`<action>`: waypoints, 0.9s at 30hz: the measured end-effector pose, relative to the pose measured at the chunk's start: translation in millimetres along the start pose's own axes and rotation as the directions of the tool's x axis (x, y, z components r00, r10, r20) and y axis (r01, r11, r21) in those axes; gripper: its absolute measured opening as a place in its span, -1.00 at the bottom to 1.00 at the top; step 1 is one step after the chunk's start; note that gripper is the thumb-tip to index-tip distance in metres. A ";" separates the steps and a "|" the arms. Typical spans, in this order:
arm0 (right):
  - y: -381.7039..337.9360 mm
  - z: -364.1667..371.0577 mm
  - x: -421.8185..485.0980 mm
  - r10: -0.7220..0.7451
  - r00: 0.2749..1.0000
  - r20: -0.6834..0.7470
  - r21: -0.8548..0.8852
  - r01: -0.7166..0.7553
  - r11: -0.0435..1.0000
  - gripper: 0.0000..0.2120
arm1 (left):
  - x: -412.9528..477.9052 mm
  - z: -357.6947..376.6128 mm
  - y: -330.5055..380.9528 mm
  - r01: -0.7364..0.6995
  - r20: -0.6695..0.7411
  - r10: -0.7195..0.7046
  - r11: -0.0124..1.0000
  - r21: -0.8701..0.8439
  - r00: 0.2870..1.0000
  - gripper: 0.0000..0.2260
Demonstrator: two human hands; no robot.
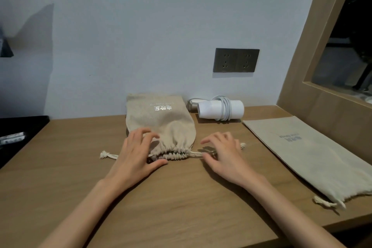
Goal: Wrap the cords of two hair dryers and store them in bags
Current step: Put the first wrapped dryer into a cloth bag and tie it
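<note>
As they flank the cinched bag [161, 125], left hand [136, 155] and right hand [224, 152] grip nothing, fingers loose.

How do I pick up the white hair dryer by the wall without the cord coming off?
Take the hair dryer round its barrel, right over the wound cord, so your fingers pin the loops. It lies on its side close to the wall, so come from above and the front. The right hand is probably the nearer one.
</note>
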State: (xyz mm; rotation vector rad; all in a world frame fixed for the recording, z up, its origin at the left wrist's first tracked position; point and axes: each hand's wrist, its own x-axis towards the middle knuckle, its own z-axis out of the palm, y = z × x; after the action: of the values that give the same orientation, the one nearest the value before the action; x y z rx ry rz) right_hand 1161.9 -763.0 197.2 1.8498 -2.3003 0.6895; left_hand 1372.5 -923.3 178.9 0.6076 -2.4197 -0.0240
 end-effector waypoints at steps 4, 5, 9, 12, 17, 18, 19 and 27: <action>-22.0 21.1 12.9 -0.033 0.996 0.082 -0.086 0.040 0.996 -0.74 | -13.3 -5.8 -15.0 0.056 0.041 -0.057 0.998 0.016 0.998 -0.59; -22.7 23.2 15.3 -0.041 0.995 0.089 -0.069 0.047 0.997 -0.77 | -16.3 -6.4 -17.0 0.041 0.061 -0.041 0.999 -0.003 0.997 -0.60; -19.3 24.3 17.8 -0.111 0.987 0.119 0.061 0.104 0.993 -0.84 | -20.8 -11.8 -16.0 0.061 0.122 -0.041 0.986 -0.156 0.992 -0.59; -15.4 27.0 15.0 -0.099 0.990 0.098 0.224 0.075 0.972 -0.81 | -20.7 -18.4 -6.5 0.153 0.172 -0.119 0.968 -0.198 0.978 -0.69; -6.3 26.7 14.6 -0.077 0.994 0.076 0.255 0.055 0.965 -0.76 | -21.6 -28.1 -4.8 0.239 0.151 -0.219 0.962 -0.133 0.964 -0.81; -4.4 25.1 14.5 -0.088 0.993 0.078 0.266 0.064 0.962 -0.77 | -21.2 -30.0 -8.4 0.277 0.173 -0.242 0.936 -0.218 0.955 -0.80; -3.0 23.9 14.3 -0.100 0.992 0.082 0.274 0.074 0.959 -0.78 | -21.0 -32.2 -12.6 0.317 0.198 -0.265 0.896 -0.311 0.944 -0.78; 27.9 14.1 12.3 0.054 0.998 -0.043 0.192 -0.045 0.980 -0.83 | -21.6 -46.2 -29.1 0.467 0.174 -0.434 0.800 -0.377 0.884 -0.73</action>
State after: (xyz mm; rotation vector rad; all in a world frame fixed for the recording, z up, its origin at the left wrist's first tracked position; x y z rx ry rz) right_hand 1135.2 -775.5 181.3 1.8339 -2.3292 0.9826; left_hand 1426.8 -934.0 198.5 0.9785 -2.1842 -0.7528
